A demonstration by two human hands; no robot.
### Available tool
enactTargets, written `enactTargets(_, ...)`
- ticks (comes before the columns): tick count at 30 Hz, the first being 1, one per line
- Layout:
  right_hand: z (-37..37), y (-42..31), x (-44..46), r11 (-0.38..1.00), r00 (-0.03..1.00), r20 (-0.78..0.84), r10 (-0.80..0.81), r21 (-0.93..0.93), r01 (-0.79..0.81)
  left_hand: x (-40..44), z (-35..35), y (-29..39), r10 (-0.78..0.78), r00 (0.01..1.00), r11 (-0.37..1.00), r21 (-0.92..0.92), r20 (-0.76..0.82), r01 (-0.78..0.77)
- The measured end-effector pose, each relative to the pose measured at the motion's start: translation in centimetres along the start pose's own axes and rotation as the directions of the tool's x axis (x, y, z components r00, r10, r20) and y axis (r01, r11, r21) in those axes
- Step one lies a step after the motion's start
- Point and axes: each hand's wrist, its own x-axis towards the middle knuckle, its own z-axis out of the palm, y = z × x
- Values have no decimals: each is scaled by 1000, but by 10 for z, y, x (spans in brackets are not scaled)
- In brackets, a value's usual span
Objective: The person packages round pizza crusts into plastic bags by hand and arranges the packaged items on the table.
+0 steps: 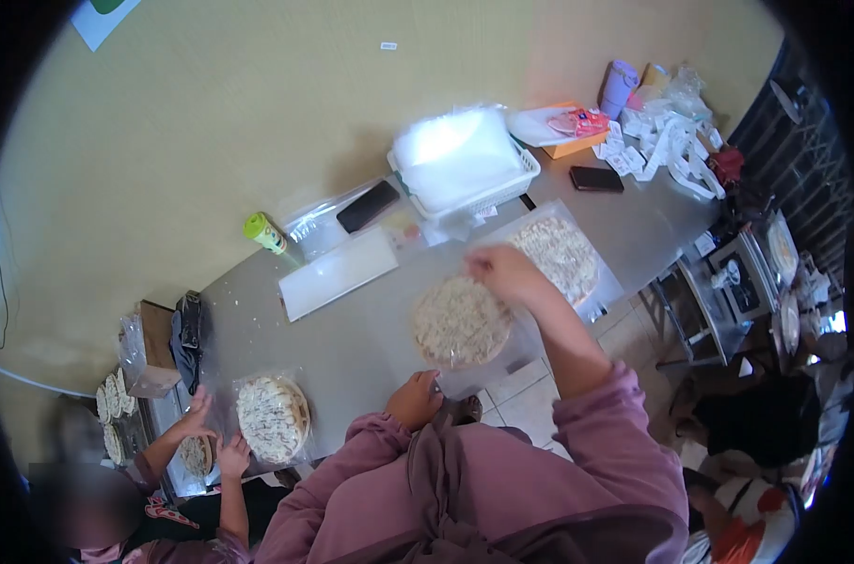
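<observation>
A round, pale-topped pizza (459,321) lies on clear plastic in front of me, near the table edge. Over its upper right rim is my right hand (498,271), fingers bent together; anything between them is too small to make out. My left hand (415,400) rests at the table edge, below left of that pizza, with its fingers curled and their tips hard to see. Another topped pizza (551,256) on a clear sheet lies to the right, partly behind my right forearm.
A co-worker's hands (231,455) are beside a wrapped pizza (272,419) at lower left. Along the back stand a green-lidded cup (264,232), a white board (339,274), a black phone (368,206), a white basket (488,195) and another phone (596,180). Paper strips (673,150) lie at right.
</observation>
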Motion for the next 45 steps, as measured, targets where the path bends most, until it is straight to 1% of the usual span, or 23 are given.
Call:
enactTargets(1, -3, 2, 34, 998, 999, -26, 18, -65, -20, 1, 1, -5, -5, 1000, 1000, 3, -13, 5)
enactTargets(3, 11, 23, 100, 994, 965, -248, -88, -80, 70, 0, 3, -16, -39, 999, 999, 12, -6, 39)
enactTargets(4, 22, 42, 132, 994, 963, -250, -102, -74, 86, -1, 6, -23, -46, 999, 999, 20, -20, 47)
enactTargets(6, 45, 70, 184, 967, 911, -399, -104, -256, -2, -7, 8, -38, -34, 998, 999, -27, -48, 32)
enactTargets(7, 51, 74, 190, 969, 909, -400, -118, -246, 18, -11, 7, -42, -44, 997, 999, -16, -63, 44)
enactTargets(9, 61, 80, 191, 864, 969, -235, 72, -471, -178, -17, 1, -43, -216, 976, 973, -81, 21, 217)
enactTargets(10, 62, 81, 197, 871, 972, -228, 57, -465, -160, -21, -4, -43, -231, 973, 970, -78, 6, 231)
enactTargets(12, 61, 73, 202, 832, 979, -72, 193, -518, -202, -30, -12, -39, -272, 962, 949, -168, 2, 268)
enactTargets(15, 52, 56, 200, 807, 965, -55, 257, -537, -245, -36, -12, -45, -273, 961, 946, -199, -52, 257)
enactTargets(21, 49, 66, 196, 888, 955, -273, 117, -402, -224, -43, -20, -47, -267, 955, 935, -276, -128, 224)
enactTargets(25, 38, 36, 167, 878, 978, -194, 76, -452, -158, -49, -23, -48, -215, 963, 952, -256, -166, 168)
enactTargets(27, 41, 19, 150, 898, 972, -210, -107, -440, 4, -53, -23, -53, -214, 968, 928, -336, -130, 160)
enactTargets(28, 42, 10, 143, 894, 972, -209, -107, -447, 2, -53, -22, -57, -210, 969, 926, -343, -130, 155)
enactTargets(32, 51, -51, 86, 924, 963, -118, -242, -331, 192, -57, -28, -67, -208, 975, 850, -509, -84, 137)
enactTargets(34, 56, -81, 53, 936, 936, 47, -349, -29, 350, -58, -35, -73, -183, 977, 805, -587, -114, 83)
enactTargets(35, 56, -100, 36, 934, 934, 63, -351, -38, 354, -57, -36, -81, -178, 978, 707, -705, -109, 50)
enactTargets(36, 54, -121, 17, 947, 936, 181, -301, 177, 270, -57, -37, -86, -172, 979, 591, -806, -107, 16)
enactTargets(37, 52, -138, 1, 918, 914, 305, -266, 369, 144, -61, -42, -83, -177, 978, 576, -817, -112, 11)
enactTargets(38, 49, -150, -12, 923, 909, 321, -265, 358, 143, -68, -51, -77, -230, 962, 444, -895, -149, -33)
enactTargets(39, 45, -159, -24, 873, 861, 398, -316, 477, 99, -73, -57, -74, -284, 942, 306, -948, -179, -88)
enactTargets(41, 41, -171, -42, 819, 802, 470, -369, 572, 42, -85, -63, -77, -279, 944, 200, -972, -177, -123)
enactTargets(43, 36, -177, -57, 659, 735, 498, -460, 746, -93, -94, -65, -81, -267, 948, 99, -983, -173, -152)
enactTargets(45, 29, -180, -66, 635, 754, 498, -428, 759, -141, -102, -66, -83, -49, 972, -23, -973, -230, -231)
